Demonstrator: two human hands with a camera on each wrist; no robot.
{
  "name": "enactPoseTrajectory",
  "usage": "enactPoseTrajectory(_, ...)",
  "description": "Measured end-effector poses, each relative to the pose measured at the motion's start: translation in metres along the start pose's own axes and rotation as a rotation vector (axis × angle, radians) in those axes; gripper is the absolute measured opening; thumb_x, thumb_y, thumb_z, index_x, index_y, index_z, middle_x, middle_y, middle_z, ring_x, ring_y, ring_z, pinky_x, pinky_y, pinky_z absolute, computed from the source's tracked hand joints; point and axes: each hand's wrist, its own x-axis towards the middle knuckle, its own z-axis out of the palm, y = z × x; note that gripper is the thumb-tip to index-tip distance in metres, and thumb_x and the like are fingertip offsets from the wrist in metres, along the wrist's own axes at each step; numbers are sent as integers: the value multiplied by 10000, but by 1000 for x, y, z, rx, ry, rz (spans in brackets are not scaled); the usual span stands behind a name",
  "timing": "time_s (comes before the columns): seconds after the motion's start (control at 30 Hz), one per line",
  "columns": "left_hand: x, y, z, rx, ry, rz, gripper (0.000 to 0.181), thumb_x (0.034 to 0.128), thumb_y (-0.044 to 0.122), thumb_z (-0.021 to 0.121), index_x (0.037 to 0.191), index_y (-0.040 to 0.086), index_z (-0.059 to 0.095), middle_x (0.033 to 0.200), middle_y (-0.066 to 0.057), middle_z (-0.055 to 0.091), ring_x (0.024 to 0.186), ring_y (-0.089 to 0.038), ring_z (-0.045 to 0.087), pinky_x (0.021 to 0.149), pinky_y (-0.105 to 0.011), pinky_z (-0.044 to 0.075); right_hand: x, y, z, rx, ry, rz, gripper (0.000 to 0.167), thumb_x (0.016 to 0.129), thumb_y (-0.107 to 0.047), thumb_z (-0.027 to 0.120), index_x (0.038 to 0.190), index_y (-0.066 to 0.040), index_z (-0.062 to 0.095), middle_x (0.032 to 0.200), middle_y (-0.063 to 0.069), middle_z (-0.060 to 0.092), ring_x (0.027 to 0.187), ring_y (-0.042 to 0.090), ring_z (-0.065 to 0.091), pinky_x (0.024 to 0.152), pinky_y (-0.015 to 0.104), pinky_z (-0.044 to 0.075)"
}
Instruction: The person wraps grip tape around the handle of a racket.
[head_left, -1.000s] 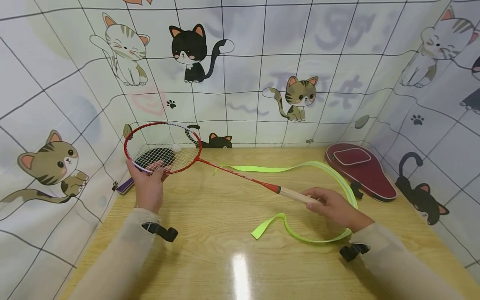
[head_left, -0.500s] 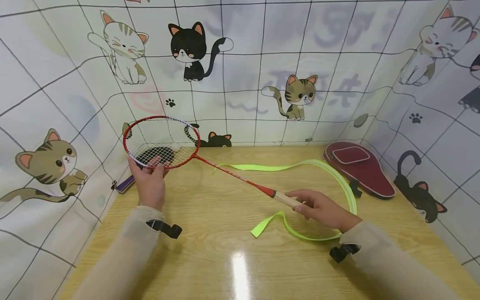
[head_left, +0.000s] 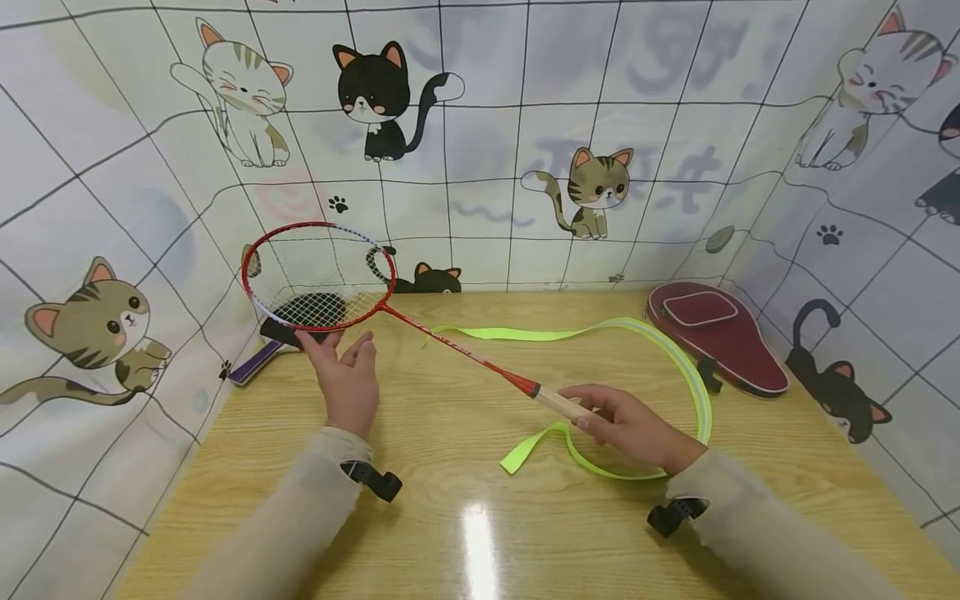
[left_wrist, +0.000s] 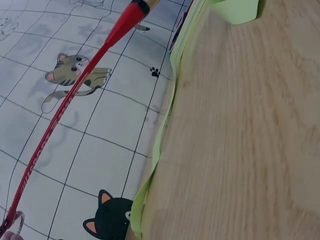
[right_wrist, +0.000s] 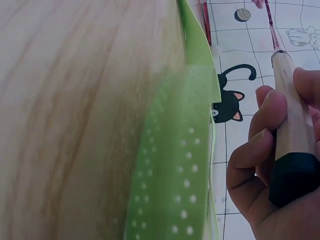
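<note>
A red badminton racket (head_left: 474, 354) is held above the table, its strung head at the left and its bare wooden handle at the right. The right hand (head_left: 626, 427) grips the handle; in the right wrist view its fingers curl round the pale wood (right_wrist: 295, 120) above the dark butt cap (right_wrist: 295, 177). At the lower edge of the racket head is the left hand (head_left: 348, 383), fingers raised and spread; whether they touch the frame cannot be told. In the left wrist view the red shaft (left_wrist: 55, 120) runs diagonally, with only fingertips at the lower left corner.
A yellow-green strip (head_left: 686, 367) lies curved on the wooden table (head_left: 450, 450), partly behind the right hand. At the back right is a dark red racket-shaped case (head_left: 720, 337). A black paddle-like object (head_left: 318, 310) and a purple-edged item (head_left: 255, 364) lie at the back left.
The left hand has moved right along the racket's lower rim, its fingers now less around it. The right hand and handle have shifted left, and the racket head has risen slightly.
</note>
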Motion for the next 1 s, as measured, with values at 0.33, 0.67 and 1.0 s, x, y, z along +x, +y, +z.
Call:
enactPoseTrajectory(0.33,-22,-19,26,77,-198,-40,1035,1060,65,606,1673,301,-193,1641,-45,364,1336,-225,607,1062,-284,522,2,-1,8,25,9,10,409,1088,-177,602,1496,-153,576,1011,159,591,674,135,551,532,253,475)
enactPoseTrajectory(0.67,-35,-30,45,119,-311,-94,988,1033,34,608,1698,220,-98,1503,-131,509,1247,-329,676,966,-235,558,6,-2,16,74,-21,-13,414,1093,-138,582,1506,-119,560,996,143,569,679,123,553,577,242,496)
enactPoseTrajectory(1.0,-46,-38,55,145,-341,-97,880,1014,3,606,1696,139,67,1396,-206,572,1137,-268,724,947,-298,589,11,-3,25,231,-67,-14,424,1110,-143,542,1530,-92,518,1077,332,497,590,74,452,474,199,388)
